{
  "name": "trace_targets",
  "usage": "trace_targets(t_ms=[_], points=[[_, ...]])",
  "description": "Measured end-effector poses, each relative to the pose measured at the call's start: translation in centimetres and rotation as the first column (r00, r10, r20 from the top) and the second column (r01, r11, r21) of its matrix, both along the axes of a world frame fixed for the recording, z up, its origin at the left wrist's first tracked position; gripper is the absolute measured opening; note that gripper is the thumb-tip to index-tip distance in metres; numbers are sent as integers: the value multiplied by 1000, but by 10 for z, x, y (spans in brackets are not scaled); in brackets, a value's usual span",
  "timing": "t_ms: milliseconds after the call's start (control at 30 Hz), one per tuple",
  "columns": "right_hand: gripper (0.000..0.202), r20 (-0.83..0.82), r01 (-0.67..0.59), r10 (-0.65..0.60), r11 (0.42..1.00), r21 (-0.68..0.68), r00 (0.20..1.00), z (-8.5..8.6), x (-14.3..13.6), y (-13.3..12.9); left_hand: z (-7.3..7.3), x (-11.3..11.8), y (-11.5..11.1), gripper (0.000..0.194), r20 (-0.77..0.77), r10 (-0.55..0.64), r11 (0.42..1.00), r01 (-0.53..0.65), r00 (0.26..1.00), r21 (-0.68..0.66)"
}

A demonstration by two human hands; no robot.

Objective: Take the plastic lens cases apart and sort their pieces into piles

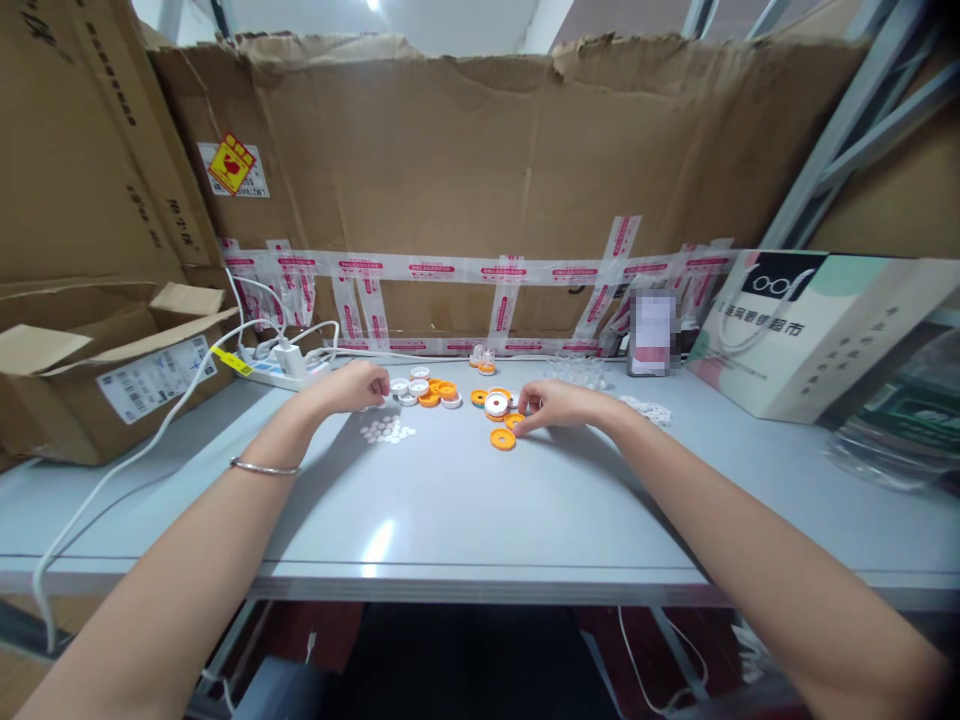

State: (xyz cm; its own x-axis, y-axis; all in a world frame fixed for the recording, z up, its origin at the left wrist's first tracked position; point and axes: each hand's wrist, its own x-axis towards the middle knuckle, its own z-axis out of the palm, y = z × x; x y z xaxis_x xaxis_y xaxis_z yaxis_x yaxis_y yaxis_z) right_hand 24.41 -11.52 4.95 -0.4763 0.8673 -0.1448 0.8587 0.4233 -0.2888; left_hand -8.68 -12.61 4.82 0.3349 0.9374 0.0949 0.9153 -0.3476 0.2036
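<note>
My left hand (363, 387) is closed in a pinch at the left end of a loose group of white rings (399, 386) and orange rings (429, 398); whatever its fingertips hold is hidden. Just below it lies a scatter of small white discs (387, 430). Over on the right, my right hand (556, 403) has its thumb and fingers curled at the edge of an orange ring (515, 422). Another orange ring (502, 439) lies flat in front of that one. Beside them is a white round piece with a dark centre (496, 404), stacked on orange.
Clear plastic parts (581, 372) and white small parts (646, 410) lie right of centre. A phone (651, 335) leans at the back. A power strip (281, 368) with cables and an open carton (112, 360) stand left; a printed box (810, 335) and a water bottle (904, 410) stand right.
</note>
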Motion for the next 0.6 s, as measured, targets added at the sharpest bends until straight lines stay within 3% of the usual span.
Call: trace_targets(t_ms=[167, 333, 467, 600], points=[[51, -59, 57, -57, 998, -5, 997, 4, 4, 2, 2, -3, -1, 16, -52, 37, 999, -38, 998, -24], [32, -174, 142, -130, 988, 58, 976, 4, 4, 5, 0, -4, -1, 14, -83, 57, 998, -60, 995, -30], [18, -319, 261, -190, 945, 196, 928, -2, 4, 16, 1, -6, 0, 18, -77, 78, 997, -77, 994, 11], [18, -405, 387, -275, 893, 228, 872, -11, -3, 40, 4, -7, 1, 18, -29, 118, 985, -113, 993, 132]])
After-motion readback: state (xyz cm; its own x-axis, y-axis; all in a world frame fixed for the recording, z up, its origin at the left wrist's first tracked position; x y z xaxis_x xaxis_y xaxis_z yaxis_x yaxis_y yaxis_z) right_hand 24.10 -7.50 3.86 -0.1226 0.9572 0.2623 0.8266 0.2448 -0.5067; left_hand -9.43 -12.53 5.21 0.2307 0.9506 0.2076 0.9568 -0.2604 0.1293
